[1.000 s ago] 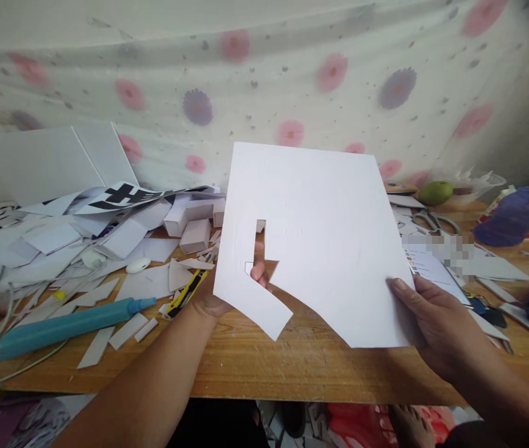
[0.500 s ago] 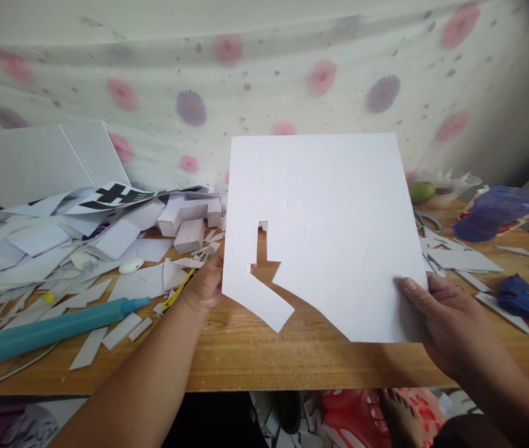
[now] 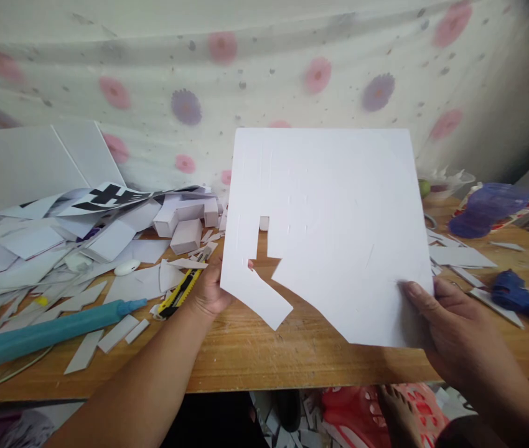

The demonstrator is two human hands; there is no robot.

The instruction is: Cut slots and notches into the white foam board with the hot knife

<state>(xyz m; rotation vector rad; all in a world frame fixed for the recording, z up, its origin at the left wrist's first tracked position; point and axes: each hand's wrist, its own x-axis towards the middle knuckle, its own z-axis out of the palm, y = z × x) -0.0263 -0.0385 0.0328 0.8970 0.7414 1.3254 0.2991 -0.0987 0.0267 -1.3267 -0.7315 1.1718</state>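
A large white foam board [image 3: 339,211] is held up in front of me, above the table's front part. A narrow slot and a jagged gap are cut into its lower left, leaving an angled strip at the bottom. My left hand [image 3: 214,289] grips the left edge, its fingers mostly behind the board. At the lower right corner, my right hand [image 3: 455,317] pinches the board with the thumb on the front face. Close by my left hand lies a yellow and black utility knife [image 3: 183,292].
White board scraps and folded box pieces [image 3: 187,235] cover the table's left side. A teal tube-shaped tool [image 3: 59,326] lies in front of them. On the right are a blue-handled tool [image 3: 521,295], a purple plastic item [image 3: 491,208] and more offcuts [image 3: 463,256]. A flowered sheet [image 3: 283,74] hangs behind.
The board has tilted slightly, its upper edge moving right and a little up. More of the utility knife shows beside my left hand. Both hands keep their hold.
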